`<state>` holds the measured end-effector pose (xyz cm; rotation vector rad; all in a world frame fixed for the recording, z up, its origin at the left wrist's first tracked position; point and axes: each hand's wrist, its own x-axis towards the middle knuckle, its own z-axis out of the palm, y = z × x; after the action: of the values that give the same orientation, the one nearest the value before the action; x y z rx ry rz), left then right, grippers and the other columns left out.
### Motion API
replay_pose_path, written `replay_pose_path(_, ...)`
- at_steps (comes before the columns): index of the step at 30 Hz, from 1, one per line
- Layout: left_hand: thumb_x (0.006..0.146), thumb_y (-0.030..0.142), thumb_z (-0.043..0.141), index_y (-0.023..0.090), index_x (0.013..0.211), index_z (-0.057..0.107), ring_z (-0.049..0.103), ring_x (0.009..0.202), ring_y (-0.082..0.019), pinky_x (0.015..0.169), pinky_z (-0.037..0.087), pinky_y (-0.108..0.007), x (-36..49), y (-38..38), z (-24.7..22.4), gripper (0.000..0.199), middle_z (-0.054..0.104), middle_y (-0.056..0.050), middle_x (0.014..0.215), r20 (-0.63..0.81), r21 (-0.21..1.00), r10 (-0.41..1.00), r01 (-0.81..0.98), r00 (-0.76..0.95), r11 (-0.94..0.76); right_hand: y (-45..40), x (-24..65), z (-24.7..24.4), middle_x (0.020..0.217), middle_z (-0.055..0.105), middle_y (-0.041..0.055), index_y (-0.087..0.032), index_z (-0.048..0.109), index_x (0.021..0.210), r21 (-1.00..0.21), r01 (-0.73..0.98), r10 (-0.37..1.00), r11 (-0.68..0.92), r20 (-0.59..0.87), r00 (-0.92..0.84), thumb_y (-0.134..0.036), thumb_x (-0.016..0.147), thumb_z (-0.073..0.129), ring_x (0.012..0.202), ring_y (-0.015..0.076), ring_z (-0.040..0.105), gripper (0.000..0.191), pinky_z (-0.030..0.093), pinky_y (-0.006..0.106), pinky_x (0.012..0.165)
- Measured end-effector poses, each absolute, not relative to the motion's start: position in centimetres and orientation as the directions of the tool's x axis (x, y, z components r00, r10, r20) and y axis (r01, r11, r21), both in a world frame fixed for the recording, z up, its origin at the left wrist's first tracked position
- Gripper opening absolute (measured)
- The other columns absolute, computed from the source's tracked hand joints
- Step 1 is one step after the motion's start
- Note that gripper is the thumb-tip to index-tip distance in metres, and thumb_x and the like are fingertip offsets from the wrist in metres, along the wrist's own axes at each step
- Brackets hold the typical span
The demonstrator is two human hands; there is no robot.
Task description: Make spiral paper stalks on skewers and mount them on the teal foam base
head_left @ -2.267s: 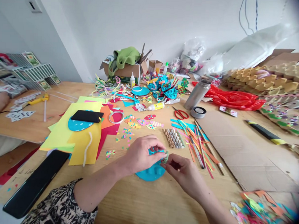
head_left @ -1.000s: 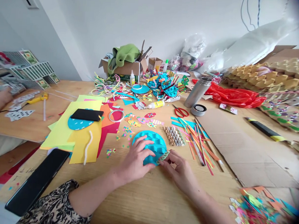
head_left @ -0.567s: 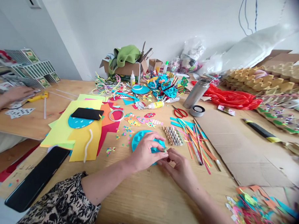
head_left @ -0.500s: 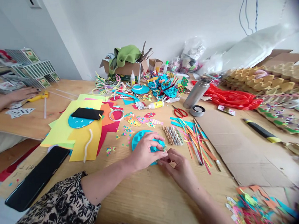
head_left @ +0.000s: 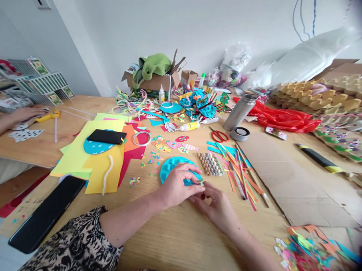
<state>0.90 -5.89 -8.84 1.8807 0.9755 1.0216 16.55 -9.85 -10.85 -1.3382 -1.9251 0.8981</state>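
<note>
Pale wall [head_left: 197,28] behind wooden table [head_left: 155,242]; switch plate [head_left: 42,1] upper left; soft light.

My sleeve [head_left: 74,246]: black leafy print on beige. Disc [head_left: 168,167] before me: plain bright blue. Piece [head_left: 201,181] I pinch: green. Stone block [head_left: 210,164]: brown shading to greyish white. Strips [head_left: 253,182]: orange, blue, yellow, pink. Striped fish [head_left: 190,147]: pink, pale stripes. Yellow fish [head_left: 162,148]: coloured dots. Second disc [head_left: 96,148]: blue, white dashes. Wide sheet [head_left: 75,155]: lemon yellow; small sheet [head_left: 96,181]: golden yellow. Flask [head_left: 240,114]: silver. Bag [head_left: 286,121]: glossy red. Cutter [head_left: 316,157]: black, yellow ends. My table [head_left: 164,240]: pale tan, wood-grained.
</note>
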Motion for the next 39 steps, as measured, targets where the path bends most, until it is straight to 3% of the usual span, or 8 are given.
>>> replay_pose_path(30, 0.069, 0.017, 0.074, 0.019, 0.064, 0.065, 0.061, 0.097, -0.021, 0.094, 0.046, -0.045, 1.2, -6.4, -8.4, 0.010, 0.069, -0.004, 0.095, 0.264, 0.909, 0.888, 0.209, 0.377, -0.359, -10.1, 16.0, -10.7, 0.063, 0.051, -0.0010, -0.017, 0.056, 0.066, -0.839, 0.492, 0.955, 0.230, 0.098, -0.280, -0.027, 0.081, 0.052, 0.057, 0.0115, 0.044, 0.019, 0.035, 0.023, 0.050)
replay_pose_path(32, 0.069, 0.019, 0.075, 0.019, 0.071, 0.068, 0.061, 0.098, -0.021, 0.094, 0.046, -0.044, 1.1, -6.3, -8.3, 0.007, 0.069, -0.005, 0.099, 0.269, 0.905, 0.883, 0.213, 0.386, -0.369, -9.9, 16.3, -10.5, 0.062, 0.051, -0.0011, -0.017, 0.056, 0.064, -0.838, 0.496, 0.957, 0.228, 0.098, -0.273, -0.026, 0.081, 0.051, 0.057, 0.0117, 0.044, 0.020, 0.036, 0.023, 0.051)
replay_pose_path(36, 0.069, 0.026, 0.076, 0.018, 0.098, 0.067, 0.060, 0.104, -0.022, 0.095, 0.047, -0.039, 0.5, -5.5, -7.6, 0.031, 0.066, -0.009, 0.107, 0.277, 0.909, 0.895, 0.208, 0.349, -0.362, -9.6, 16.9, -10.5, 0.059, 0.049, -0.0019, -0.018, 0.054, 0.061, -0.836, 0.511, 0.971, 0.198, 0.096, -0.220, -0.032, 0.082, 0.053, 0.055, 0.0118, 0.045, 0.026, 0.036, 0.023, 0.051)
replay_pose_path(39, 0.075, 0.030, 0.069, 0.018, 0.102, 0.065, 0.060, 0.105, -0.022, 0.094, 0.047, -0.038, -0.2, -4.9, -7.2, 0.030, 0.065, -0.009, 0.110, 0.240, 0.936, 0.925, 0.183, 0.294, -0.301, -9.4, 17.0, -10.9, 0.063, 0.054, -0.0001, -0.018, 0.057, 0.063, -0.828, 0.523, 0.966, 0.204, 0.082, -0.246, -0.034, 0.084, 0.053, 0.060, 0.0133, 0.048, 0.027, 0.038, 0.024, 0.054)
